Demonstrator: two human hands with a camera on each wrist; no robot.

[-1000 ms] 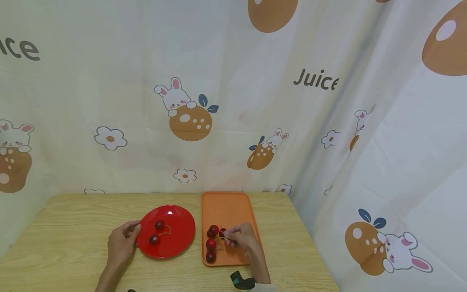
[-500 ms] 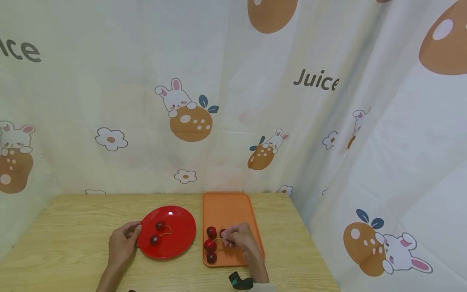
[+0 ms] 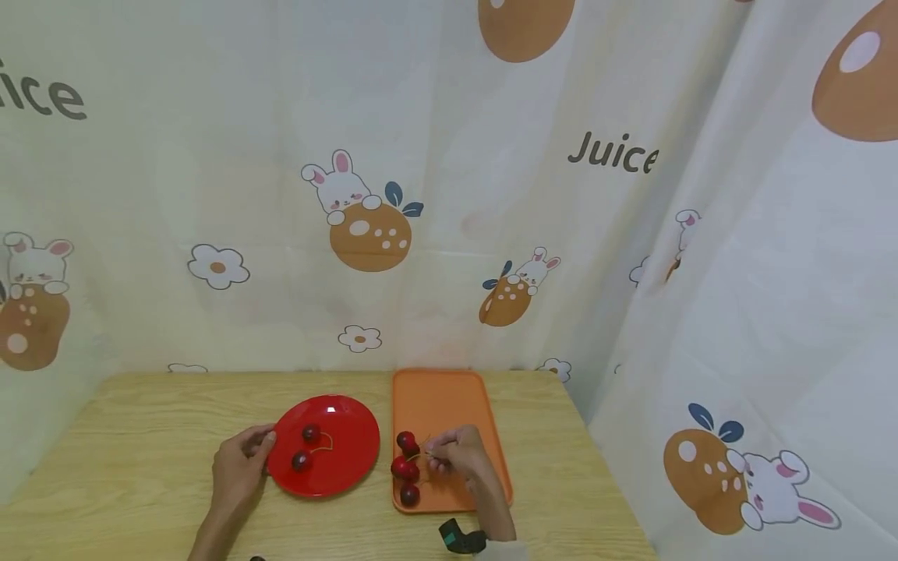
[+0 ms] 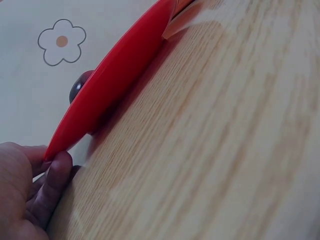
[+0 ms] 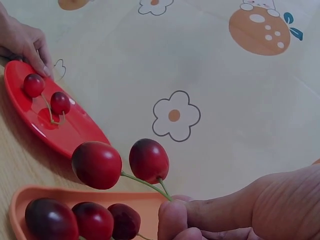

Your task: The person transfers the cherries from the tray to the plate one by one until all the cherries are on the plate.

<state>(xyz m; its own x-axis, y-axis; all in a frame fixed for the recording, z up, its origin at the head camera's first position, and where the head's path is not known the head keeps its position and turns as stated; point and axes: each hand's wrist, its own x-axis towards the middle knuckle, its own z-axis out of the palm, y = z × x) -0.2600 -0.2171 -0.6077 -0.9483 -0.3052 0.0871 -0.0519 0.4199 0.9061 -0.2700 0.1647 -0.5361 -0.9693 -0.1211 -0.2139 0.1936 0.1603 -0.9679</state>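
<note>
My left hand [image 3: 238,467] pinches the left rim of a red plate [image 3: 354,444], thumb above and a finger underneath. Two dark red cherries [image 3: 302,460] joined by a stem lie on that plate. Over an orange tray [image 3: 442,397], my right hand [image 3: 463,460] pinches the stem end of a cherry pair between thumb and fingertip. In the right wrist view the pair's two cherries [image 5: 97,165] stick out leftward from the fingertips, above the tray. Several more cherries [image 5: 52,220] sit along the tray's near left side, their stems partly hidden by my right hand.
A light wood table [image 3: 168,436] carries plate and tray, which stand side by side with a narrow gap. Behind it hangs a pale curtain [image 3: 281,312] with rabbit and fruit prints, and another curtain side borders the right. A small dark object [image 3: 257,558] shows at the bottom edge.
The cherry pair in my right hand has swung and shifted slightly left, away from the fingertips over the other cherries. My left hand keeps its grip on the plate, which stays put.
</note>
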